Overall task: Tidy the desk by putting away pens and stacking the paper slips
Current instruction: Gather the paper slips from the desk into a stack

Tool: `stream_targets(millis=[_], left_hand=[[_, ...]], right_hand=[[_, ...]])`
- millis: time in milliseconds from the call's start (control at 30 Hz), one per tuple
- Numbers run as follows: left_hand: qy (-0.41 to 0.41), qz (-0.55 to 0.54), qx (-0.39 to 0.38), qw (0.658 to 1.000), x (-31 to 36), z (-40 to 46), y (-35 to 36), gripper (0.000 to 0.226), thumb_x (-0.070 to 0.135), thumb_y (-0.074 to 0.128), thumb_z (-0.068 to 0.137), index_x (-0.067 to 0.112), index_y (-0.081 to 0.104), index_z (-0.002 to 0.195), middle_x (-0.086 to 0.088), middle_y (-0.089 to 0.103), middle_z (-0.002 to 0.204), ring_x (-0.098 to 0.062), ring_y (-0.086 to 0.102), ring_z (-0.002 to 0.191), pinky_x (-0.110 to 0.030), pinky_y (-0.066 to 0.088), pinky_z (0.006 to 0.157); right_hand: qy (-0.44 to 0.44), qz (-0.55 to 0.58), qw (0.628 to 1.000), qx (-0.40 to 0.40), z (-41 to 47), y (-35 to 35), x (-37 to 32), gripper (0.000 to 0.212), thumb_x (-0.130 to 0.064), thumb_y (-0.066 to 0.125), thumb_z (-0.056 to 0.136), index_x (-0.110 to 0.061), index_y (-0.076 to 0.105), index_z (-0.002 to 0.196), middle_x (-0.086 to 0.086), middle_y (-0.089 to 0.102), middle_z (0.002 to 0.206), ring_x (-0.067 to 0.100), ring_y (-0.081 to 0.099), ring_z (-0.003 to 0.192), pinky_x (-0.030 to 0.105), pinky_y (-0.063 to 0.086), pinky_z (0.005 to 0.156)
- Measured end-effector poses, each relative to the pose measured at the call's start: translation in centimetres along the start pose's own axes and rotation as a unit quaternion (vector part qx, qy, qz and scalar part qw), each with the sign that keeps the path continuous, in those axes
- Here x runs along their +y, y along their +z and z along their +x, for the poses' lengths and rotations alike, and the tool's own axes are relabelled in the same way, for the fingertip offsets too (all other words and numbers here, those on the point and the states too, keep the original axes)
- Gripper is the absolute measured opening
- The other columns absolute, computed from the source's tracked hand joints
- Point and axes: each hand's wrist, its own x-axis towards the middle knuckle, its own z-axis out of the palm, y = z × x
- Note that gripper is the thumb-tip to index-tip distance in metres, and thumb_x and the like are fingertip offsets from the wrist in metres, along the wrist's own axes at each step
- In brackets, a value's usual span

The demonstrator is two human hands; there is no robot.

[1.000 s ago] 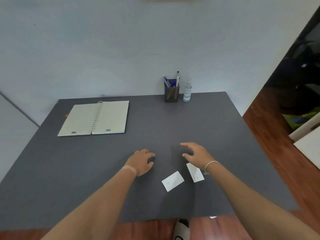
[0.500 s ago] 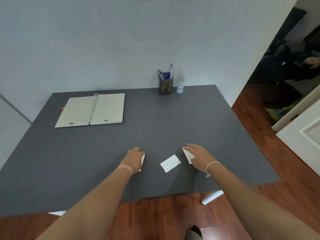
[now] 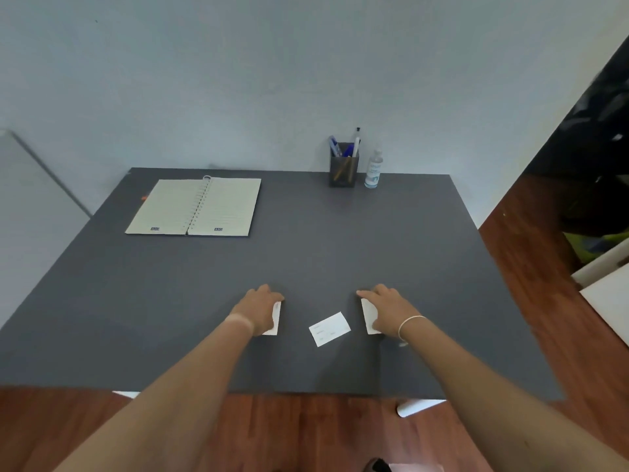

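Pens (image 3: 343, 148) first: they stand upright in a dark square pen holder (image 3: 343, 170) at the far edge of the grey desk (image 3: 306, 240), up against the wall. Blue barrels and a white one with a dark cap poke out the top, and something yellowish shows through the holder's tinted side; the exact count is hard to make out. Just beside the holder on the right stands a small clear bottle (image 3: 373, 170), its label too small to read.

Far left of the desk, an open spiral notebook (image 3: 194, 207) lies flat, lined pages up, with a small dark logo at the foot of each page. A speck of orange peeks out at its left edge, too little to identify.

Down at the near edge, three paper slips. The left hand (image 3: 262, 306) rests palm-down, fingers curled over the left slip (image 3: 275, 318), which shows only as a narrow white strip along the hand's inner side. Whether it is pinched or merely pressed to the desk, I cannot tell. The right hand (image 3: 388, 310), thin bracelet at the wrist, covers most of the right slip (image 3: 369, 316) the same way, and its hold is just as unclear. Between the two hands, touched by neither, the middle slip (image 3: 329, 328) lies flat and tilted, faint print on it unreadable.

Both forearms run out of frame at the bottom.
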Motion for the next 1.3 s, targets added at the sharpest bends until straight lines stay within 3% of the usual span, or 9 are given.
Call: stream_targets(millis=[267,433,500,600,700,833,1033,1133,1300], left_hand=[[-0.047,-0.045,-0.019,0.998,-0.2,0.4,0.1,0.05,0.009,0.051,0.082,0.022,0.043,0.13,-0.007,0.048,0.131,-0.027,0.039,0.123,-0.034,0.041,0.099],[-0.065,-0.137,-0.011,0.988,-0.1,0.1,0.1,0.033,0.006,0.053,0.08,0.012,0.057,0.113,-0.012,0.047,0.125,-0.023,0.046,0.089,-0.028,0.04,0.072],[-0.074,-0.188,0.003,0.979,0.0,0.0,-0.1,0.033,0.002,0.051,0.08,0.012,0.056,0.111,-0.012,0.047,0.123,-0.023,0.046,0.087,-0.026,0.04,0.064],[-0.091,-0.297,0.025,0.95,0.7,-0.1,-0.9,0.028,-0.001,0.048,0.08,0.016,0.053,0.101,-0.01,0.046,0.108,-0.026,0.046,0.084,-0.024,0.04,0.049],[-0.088,-0.38,0.042,0.92,1.9,-0.1,-2.1,0.022,-0.002,0.055,0.079,0.018,0.054,0.089,-0.008,0.045,0.099,-0.028,0.049,0.086,-0.024,0.045,0.041],[-0.078,-0.464,0.06,0.88,3.7,0.3,-3.4,0.021,-0.004,0.06,0.077,0.016,0.057,0.072,-0.008,0.05,0.094,-0.026,0.054,0.09,-0.037,0.06,0.067],[-0.081,-0.584,0.038,0.807,5.9,0.6,-5.0,0.021,0.0,0.041,0.086,0.009,0.054,0.1,-0.012,0.049,0.113,-0.024,0.052,0.103,-0.026,0.055,0.071],[-0.079,-0.59,0.034,0.803,6.5,0.7,-5.6,0.024,0.001,0.04,0.087,0.012,0.052,0.105,-0.012,0.054,0.111,-0.026,0.056,0.097,-0.032,0.054,0.075],[-0.062,-0.6,0.032,0.797,7.0,0.7,-6.1,0.027,0.0,0.041,0.087,0.016,0.053,0.107,-0.011,0.055,0.117,-0.024,0.057,0.096,-0.026,0.051,0.066]], right_hand=[[0.014,0.027,0.999,0.024,0.5,-0.2,0.5,0.054,0.0,0.049,0.082,-0.024,0.044,0.13,0.005,0.039,0.128,0.026,0.039,0.121,0.037,0.044,0.097],[0.042,0.07,0.996,0.045,0.3,-0.1,1.0,0.042,0.004,0.039,0.082,-0.022,0.052,0.113,0.005,0.05,0.12,0.027,0.049,0.112,0.039,0.049,0.089],[0.054,0.113,0.991,0.048,0.1,-0.4,1.2,0.041,0.003,0.037,0.081,-0.025,0.054,0.105,0.004,0.054,0.117,0.028,0.051,0.108,0.043,0.053,0.082],[0.079,0.193,0.976,0.066,-0.3,-1.6,1.0,0.037,0.001,0.036,0.082,-0.023,0.056,0.101,0.005,0.055,0.112,0.029,0.053,0.097,0.036,0.051,0.056],[0.088,0.281,0.95,0.102,-0.3,-2.9,0.6,0.032,0.0,0.039,0.083,-0.025,0.058,0.088,0.003,0.054,0.097,0.029,0.054,0.084,0.03,0.048,0.049],[0.102,0.399,0.9,0.144,-0.1,-4.2,0.0,0.035,0.002,0.044,0.081,-0.028,0.055,0.068,-0.003,0.049,0.078,0.024,0.051,0.059,0.046,0.055,0.068],[0.07,0.478,0.859,0.172,-0.5,-5.9,-1.6,0.028,0.007,0.045,0.084,-0.017,0.057,0.079,0.001,0.049,0.078,0.02,0.05,0.048,0.03,0.05,0.051],[0.057,0.518,0.836,0.169,-0.5,-6.5,-2.3,0.025,0.008,0.045,0.085,-0.014,0.056,0.084,0.002,0.049,0.077,0.02,0.053,0.048,0.027,0.052,0.049],[0.036,0.549,0.822,0.145,-0.5,-7.2,-3.5,0.02,0.008,0.047,0.087,-0.011,0.055,0.088,0.008,0.053,0.085,0.021,0.057,0.05,0.024,0.053,0.044]])
